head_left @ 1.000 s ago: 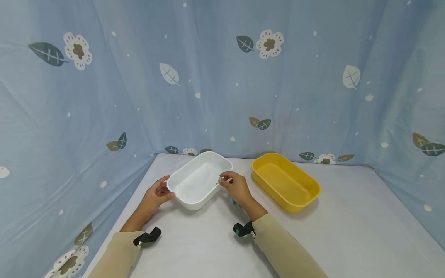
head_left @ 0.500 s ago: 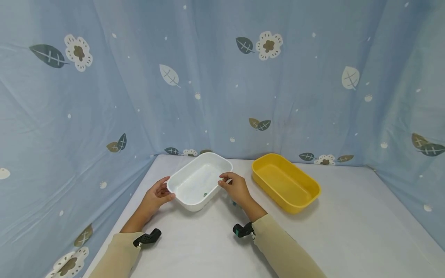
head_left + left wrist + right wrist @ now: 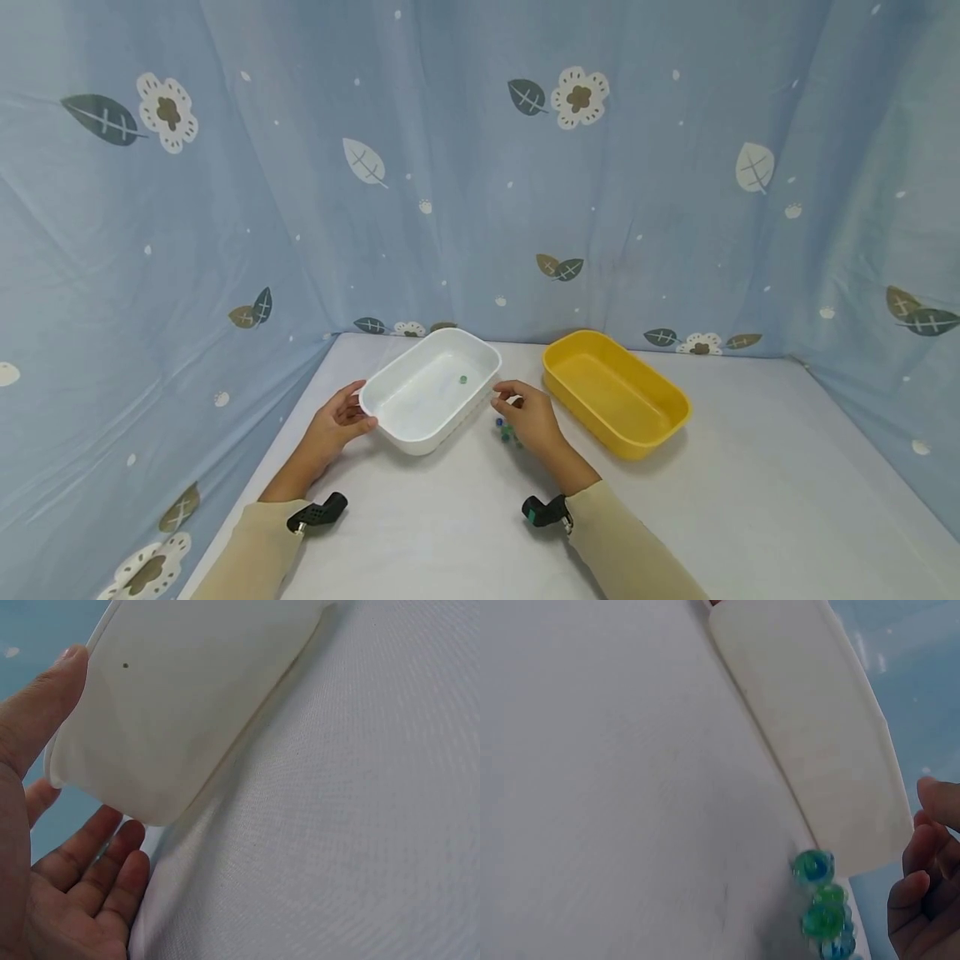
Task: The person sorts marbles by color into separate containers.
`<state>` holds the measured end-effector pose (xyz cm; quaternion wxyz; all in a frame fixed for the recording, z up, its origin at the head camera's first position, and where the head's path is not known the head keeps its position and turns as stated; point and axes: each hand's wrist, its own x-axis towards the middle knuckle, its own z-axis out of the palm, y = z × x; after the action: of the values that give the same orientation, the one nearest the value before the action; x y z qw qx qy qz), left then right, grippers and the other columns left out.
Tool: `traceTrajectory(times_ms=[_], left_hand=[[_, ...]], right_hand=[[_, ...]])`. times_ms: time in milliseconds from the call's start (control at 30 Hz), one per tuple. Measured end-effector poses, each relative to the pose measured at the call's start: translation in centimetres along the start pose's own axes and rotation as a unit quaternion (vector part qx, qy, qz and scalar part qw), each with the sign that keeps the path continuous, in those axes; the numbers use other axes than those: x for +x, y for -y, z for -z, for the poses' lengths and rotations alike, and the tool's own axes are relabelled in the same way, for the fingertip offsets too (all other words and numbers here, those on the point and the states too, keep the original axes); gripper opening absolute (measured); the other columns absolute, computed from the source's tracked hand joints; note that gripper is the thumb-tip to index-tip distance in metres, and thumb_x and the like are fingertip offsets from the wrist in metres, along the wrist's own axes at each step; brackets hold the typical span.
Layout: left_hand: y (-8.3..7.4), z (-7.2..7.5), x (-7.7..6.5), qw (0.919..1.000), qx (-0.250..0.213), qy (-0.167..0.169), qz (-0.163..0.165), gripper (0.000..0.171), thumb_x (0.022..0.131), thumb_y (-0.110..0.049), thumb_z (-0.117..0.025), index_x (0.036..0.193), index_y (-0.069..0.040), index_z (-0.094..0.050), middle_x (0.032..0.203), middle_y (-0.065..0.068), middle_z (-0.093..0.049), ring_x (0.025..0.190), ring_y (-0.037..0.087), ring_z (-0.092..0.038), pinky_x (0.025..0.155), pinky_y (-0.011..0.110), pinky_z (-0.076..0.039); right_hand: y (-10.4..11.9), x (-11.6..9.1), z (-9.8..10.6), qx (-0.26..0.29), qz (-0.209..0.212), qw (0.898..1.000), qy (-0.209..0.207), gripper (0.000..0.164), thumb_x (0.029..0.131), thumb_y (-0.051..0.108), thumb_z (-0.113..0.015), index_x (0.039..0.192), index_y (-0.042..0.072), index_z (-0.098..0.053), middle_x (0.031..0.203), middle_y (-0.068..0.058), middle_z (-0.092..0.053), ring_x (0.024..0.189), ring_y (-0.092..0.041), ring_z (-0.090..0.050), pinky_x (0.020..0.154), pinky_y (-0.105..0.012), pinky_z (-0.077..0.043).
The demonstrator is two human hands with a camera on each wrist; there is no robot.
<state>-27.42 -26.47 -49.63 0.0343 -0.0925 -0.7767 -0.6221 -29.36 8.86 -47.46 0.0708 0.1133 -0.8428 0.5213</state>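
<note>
A white rectangular tub (image 3: pixel 420 396) stands at the left, and one small green marble (image 3: pixel 463 379) lies inside it. My left hand (image 3: pixel 330 427) holds the tub's near left end. In the left wrist view its thumb presses by the rim, and the other fingers reach round the end. Just off the tub's right side is my right hand (image 3: pixel 534 423), fingers loosely curled, with nothing seen between them. Several green and blue marbles (image 3: pixel 823 919) lie on the table beside the tub, partly covered by that hand in the head view.
A yellow tub (image 3: pixel 617 396) of similar shape stands to the right of my right hand. White cloth (image 3: pixel 765 483) covers the table. A blue patterned curtain (image 3: pixel 480 183) hangs close behind and along the sides.
My right hand has let go of a marble at the white tub's rim and moved right and nearer. The marble has rolled inside the tub. My left hand has stayed put.
</note>
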Motion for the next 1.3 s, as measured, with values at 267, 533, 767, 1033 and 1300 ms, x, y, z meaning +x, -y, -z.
traceTrajectory(times_ms=[267, 533, 767, 1033, 1300], left_hand=[[0.0, 0.1, 0.0, 1.0000, 0.002, 0.003, -0.002, 0.079, 0.084, -0.015, -0.078, 0.149, -0.006, -0.034, 0.131, 0.024, -0.053, 0.105, 0.021, -0.057, 0.084, 0.020, -0.049], [0.2, 0.2, 0.2, 1.0000, 0.004, 0.007, -0.006, 0.079, 0.085, -0.013, -0.077, 0.149, -0.004, -0.033, 0.131, 0.027, -0.052, 0.104, 0.018, -0.058, 0.083, 0.020, -0.049], [0.2, 0.2, 0.2, 1.0000, 0.000, 0.007, -0.005, 0.079, 0.085, -0.013, -0.077, 0.150, -0.005, -0.033, 0.131, 0.027, -0.052, 0.102, 0.015, -0.058, 0.083, 0.020, -0.049], [-0.3, 0.1, 0.1, 1.0000, -0.003, 0.006, -0.005, 0.078, 0.086, -0.009, -0.076, 0.149, -0.002, -0.032, 0.130, 0.029, -0.051, 0.102, 0.017, -0.057, 0.081, 0.020, -0.049], [-0.1, 0.2, 0.0, 1.0000, -0.002, 0.006, -0.006, 0.077, 0.085, -0.011, -0.077, 0.149, -0.004, -0.034, 0.131, 0.027, -0.052, 0.104, 0.018, -0.057, 0.083, 0.019, -0.049]], right_hand=[[-0.8, -1.4, 1.9, -0.024, -0.018, 1.000, 0.000, 0.024, 0.090, 0.016, -0.071, 0.113, 0.008, -0.069, 0.092, 0.004, -0.060, 0.074, -0.019, -0.053, 0.062, -0.027, -0.047], [-1.5, -2.7, 3.0, -0.034, -0.001, 0.999, -0.011, 0.019, 0.089, 0.013, -0.073, 0.107, 0.009, -0.071, 0.089, 0.004, -0.061, 0.070, -0.018, -0.052, 0.055, -0.025, -0.046], [-2.2, -4.0, 3.0, -0.023, -0.004, 1.000, -0.007, 0.019, 0.088, 0.010, -0.072, 0.107, 0.008, -0.071, 0.087, 0.003, -0.061, 0.068, -0.017, -0.052, 0.054, -0.024, -0.046], [-3.0, -4.7, 2.9, -0.034, -0.001, 0.999, -0.007, 0.018, 0.089, 0.015, -0.073, 0.106, 0.010, -0.072, 0.086, 0.004, -0.061, 0.071, -0.016, -0.053, 0.056, -0.024, -0.046], [-3.5, -5.2, 2.6, -0.073, 0.011, 0.997, 0.008, 0.015, 0.089, 0.015, -0.073, 0.104, 0.016, -0.072, 0.085, 0.008, -0.059, 0.073, -0.014, -0.053, 0.060, -0.024, -0.048]])
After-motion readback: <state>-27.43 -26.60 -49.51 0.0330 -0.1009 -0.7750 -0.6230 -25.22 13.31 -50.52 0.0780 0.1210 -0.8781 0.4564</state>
